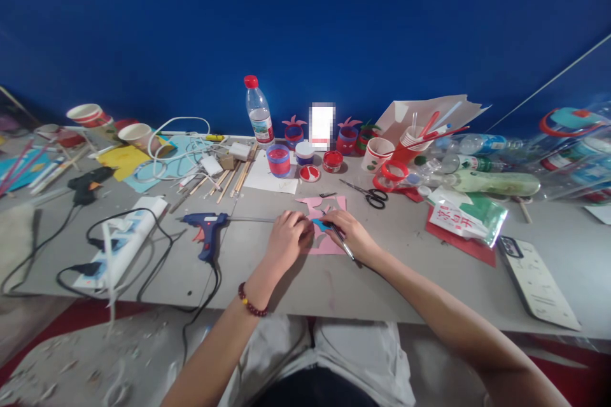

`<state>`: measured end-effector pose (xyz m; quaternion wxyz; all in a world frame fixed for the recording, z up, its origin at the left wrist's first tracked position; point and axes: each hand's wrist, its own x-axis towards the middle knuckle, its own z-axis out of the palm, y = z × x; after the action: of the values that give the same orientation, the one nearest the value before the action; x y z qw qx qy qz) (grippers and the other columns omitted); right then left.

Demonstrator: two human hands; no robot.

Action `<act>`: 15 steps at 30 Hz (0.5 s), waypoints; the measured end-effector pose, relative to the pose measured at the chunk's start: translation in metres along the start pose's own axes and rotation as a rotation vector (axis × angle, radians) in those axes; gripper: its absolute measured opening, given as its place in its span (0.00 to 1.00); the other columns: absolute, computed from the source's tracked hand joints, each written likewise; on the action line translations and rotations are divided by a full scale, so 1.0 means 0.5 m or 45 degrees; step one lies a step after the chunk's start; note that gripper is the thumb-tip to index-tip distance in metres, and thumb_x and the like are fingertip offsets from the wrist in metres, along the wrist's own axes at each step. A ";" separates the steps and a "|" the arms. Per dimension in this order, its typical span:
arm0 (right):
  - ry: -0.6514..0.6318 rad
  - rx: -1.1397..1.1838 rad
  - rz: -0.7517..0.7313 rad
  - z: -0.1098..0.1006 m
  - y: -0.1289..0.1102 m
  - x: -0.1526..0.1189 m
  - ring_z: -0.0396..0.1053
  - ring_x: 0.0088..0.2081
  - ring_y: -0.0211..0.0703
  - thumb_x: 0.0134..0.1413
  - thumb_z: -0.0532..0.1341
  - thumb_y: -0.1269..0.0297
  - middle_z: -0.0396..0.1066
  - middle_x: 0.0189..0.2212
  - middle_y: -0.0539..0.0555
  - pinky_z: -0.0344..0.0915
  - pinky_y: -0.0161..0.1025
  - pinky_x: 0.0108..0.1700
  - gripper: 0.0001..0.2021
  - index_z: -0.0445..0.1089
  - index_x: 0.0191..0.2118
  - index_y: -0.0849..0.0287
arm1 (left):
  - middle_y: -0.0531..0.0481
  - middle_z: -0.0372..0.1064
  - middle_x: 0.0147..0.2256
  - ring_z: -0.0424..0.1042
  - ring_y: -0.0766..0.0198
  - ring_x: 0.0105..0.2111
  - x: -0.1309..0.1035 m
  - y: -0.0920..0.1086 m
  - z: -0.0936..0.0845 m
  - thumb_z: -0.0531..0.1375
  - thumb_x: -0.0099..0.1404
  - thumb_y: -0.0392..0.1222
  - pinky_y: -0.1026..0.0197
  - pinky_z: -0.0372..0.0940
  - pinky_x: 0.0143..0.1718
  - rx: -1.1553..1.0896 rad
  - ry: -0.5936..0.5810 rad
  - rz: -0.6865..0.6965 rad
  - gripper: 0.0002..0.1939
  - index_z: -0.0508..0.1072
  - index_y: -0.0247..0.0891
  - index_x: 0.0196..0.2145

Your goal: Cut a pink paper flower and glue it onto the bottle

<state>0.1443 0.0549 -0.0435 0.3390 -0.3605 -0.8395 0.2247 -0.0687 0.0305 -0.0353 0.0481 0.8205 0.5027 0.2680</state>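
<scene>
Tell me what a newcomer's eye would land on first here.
Probably the deep-blue wall filling the top. Then the clear plastic bottle with the red cap standing before it, left of centre. Below, the right hand holds a slim, dark pen-shaped tool over pink paper.

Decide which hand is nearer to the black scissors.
Right. The right hand is close by, on the near side of the scissors; the left hand is farther away, at the pink paper's left edge.
</scene>
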 end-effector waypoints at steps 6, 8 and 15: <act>-0.003 -0.005 0.011 0.001 -0.001 0.001 0.72 0.44 0.48 0.62 0.58 0.68 0.75 0.41 0.59 0.68 0.48 0.50 0.12 0.72 0.50 0.56 | 0.46 0.72 0.42 0.66 0.57 0.42 0.000 -0.001 0.000 0.61 0.65 0.37 0.53 0.66 0.43 0.002 -0.014 0.011 0.05 0.76 0.39 0.39; -0.003 -0.006 0.011 0.001 -0.002 0.003 0.72 0.44 0.49 0.62 0.59 0.68 0.75 0.41 0.60 0.68 0.49 0.50 0.12 0.72 0.50 0.56 | 0.45 0.72 0.42 0.66 0.56 0.42 0.000 -0.001 0.000 0.61 0.65 0.37 0.53 0.66 0.43 0.002 -0.017 0.009 0.05 0.76 0.39 0.39; -0.002 -0.014 -0.010 0.000 -0.007 0.005 0.72 0.44 0.49 0.62 0.59 0.68 0.75 0.41 0.59 0.68 0.49 0.49 0.12 0.72 0.50 0.55 | 0.45 0.72 0.41 0.66 0.56 0.41 0.001 0.000 0.000 0.60 0.65 0.37 0.53 0.66 0.42 -0.012 -0.004 0.009 0.05 0.76 0.39 0.39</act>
<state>0.1415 0.0547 -0.0401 0.3372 -0.3587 -0.8424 0.2189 -0.0686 0.0310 -0.0350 0.0517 0.8225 0.4984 0.2692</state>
